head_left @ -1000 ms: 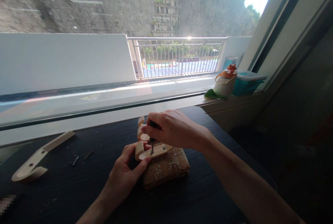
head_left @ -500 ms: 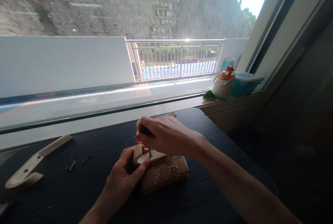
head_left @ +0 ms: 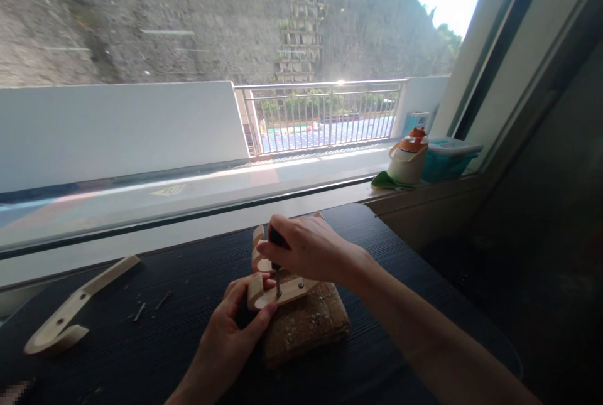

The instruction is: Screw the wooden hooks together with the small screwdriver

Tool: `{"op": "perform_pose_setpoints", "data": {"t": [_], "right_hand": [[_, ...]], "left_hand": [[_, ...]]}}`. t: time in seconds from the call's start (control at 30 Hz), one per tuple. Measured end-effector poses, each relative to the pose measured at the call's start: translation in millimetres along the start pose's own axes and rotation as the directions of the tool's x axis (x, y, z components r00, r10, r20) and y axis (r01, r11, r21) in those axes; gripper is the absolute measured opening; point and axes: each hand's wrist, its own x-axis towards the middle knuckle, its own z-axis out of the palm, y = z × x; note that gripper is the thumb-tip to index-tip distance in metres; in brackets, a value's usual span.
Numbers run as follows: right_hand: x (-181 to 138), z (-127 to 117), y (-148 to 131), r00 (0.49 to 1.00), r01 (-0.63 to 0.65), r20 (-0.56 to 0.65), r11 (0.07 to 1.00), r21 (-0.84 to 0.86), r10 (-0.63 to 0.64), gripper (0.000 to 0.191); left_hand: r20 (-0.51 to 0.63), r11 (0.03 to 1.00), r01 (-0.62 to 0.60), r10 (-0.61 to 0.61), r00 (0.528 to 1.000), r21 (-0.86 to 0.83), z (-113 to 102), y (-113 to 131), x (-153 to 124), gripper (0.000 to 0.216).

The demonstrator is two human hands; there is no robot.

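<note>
My right hand (head_left: 308, 245) is closed around the dark handle of a screwdriver (head_left: 277, 276), held upright. Its tip meets a screw near the curved end of a pale wooden hook (head_left: 289, 292); a second screw head shows farther along the piece. With thumb and fingers, my left hand (head_left: 240, 314) grips the hook's curled end. Beneath the hook lies a worn brown block (head_left: 311, 326), speckled with small holes and light bits. Just behind is another wooden hook (head_left: 257, 248), partly hidden by my right hand.
A loose wooden hook (head_left: 61, 323) with two holes lies at the left of the dark table (head_left: 188, 342). Several screws (head_left: 139, 311) lie beside it. On the windowsill stand a bottle (head_left: 407, 160), a green leaf-shaped item (head_left: 386, 181) and a lidded teal box (head_left: 450, 160).
The whole view has shifted slightly, so everything sits lower and further right. My right hand has risen and turned a little on the screwdriver, uncovering the hook behind and the second screw.
</note>
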Motion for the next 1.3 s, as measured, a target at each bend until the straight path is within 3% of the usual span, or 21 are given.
{"op": "perform_pose_setpoints", "data": {"t": [0.2, 0.33, 0.7, 0.97, 1.3], "right_hand": [[-5.5, -15.6, -0.5, 0.989, 0.137, 0.028, 0.965, 0.222, -0.147, 0.019], [-6.5, -17.1, -1.8, 0.984, 0.149, 0.043, 0.930, 0.336, -0.173, 0.017], [-2.0, -7.6, -4.1, 1.000, -0.006, -0.002, 0.998, 0.060, 0.006, 0.026], [-10.0, -16.9, -12.1, 0.986, 0.138, 0.061, 0.966, 0.217, -0.155, 0.020], [0.7, -2.6, -8.6, 1.000, -0.016, 0.000, 0.995, 0.098, 0.016, 0.020]], "left_hand": [[-0.027, 1.000, -0.023, 0.023, 0.999, 0.007, -0.3, 4.2, -0.4, 0.032], [-0.039, 0.999, -0.030, 0.031, 0.999, 0.011, 0.4, 4.1, 0.3, 0.032], [-0.016, 1.000, -0.013, 0.013, 1.000, -0.015, -0.4, 2.5, -0.7, 0.031], [-0.031, 1.000, -0.019, 0.019, 0.999, 0.017, 1.0, 6.3, 1.2, 0.032], [-0.024, 1.000, -0.030, 0.030, 0.999, -0.003, 1.0, 2.7, 0.0, 0.029]]}}
